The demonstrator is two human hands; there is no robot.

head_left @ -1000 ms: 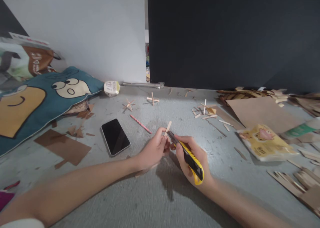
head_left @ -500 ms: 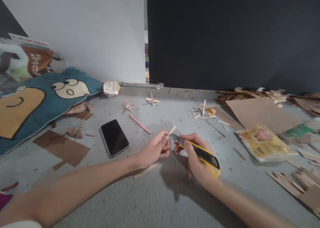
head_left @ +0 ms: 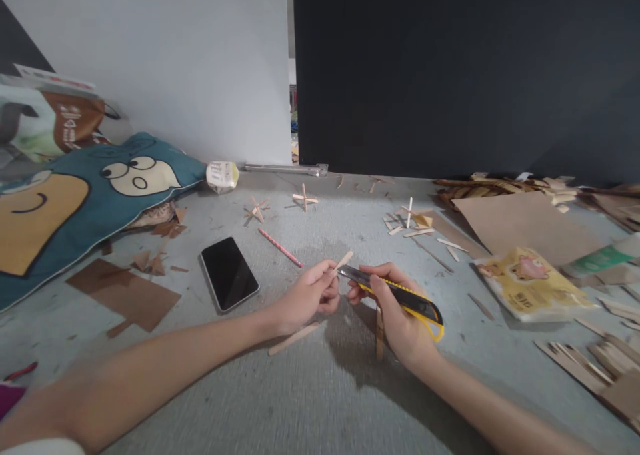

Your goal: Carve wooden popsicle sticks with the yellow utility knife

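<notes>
Between the fingertips of my left hand (head_left: 311, 291) is pinched a small pale wooden stick (head_left: 345, 260), its free end pointing up and to the right. My right hand (head_left: 395, 308) is wrapped round a yellow and black utility knife (head_left: 407, 300). The knife's tip reaches the stick near my left fingers; whether it bites into the wood I cannot tell. Below my left wrist a longer wooden stick (head_left: 294, 340) lies on the grey table (head_left: 280, 402). Another stick (head_left: 379, 335) shows partly behind my right hand.
A phone (head_left: 230, 274) and a red-and-white pencil (head_left: 280, 248) lie left of my hands. Crossed-stick pieces (head_left: 305, 198) stand farther back. To the right are a yellow packet (head_left: 533, 285), brown cardboard (head_left: 520, 222) and piled sticks (head_left: 590, 365). A blue cushion (head_left: 100, 208) sits at left.
My right hand has shifted right and the utility knife has swung to a flatter angle. The stick in my left hand leans more to the right. Over the last half second little has moved.
</notes>
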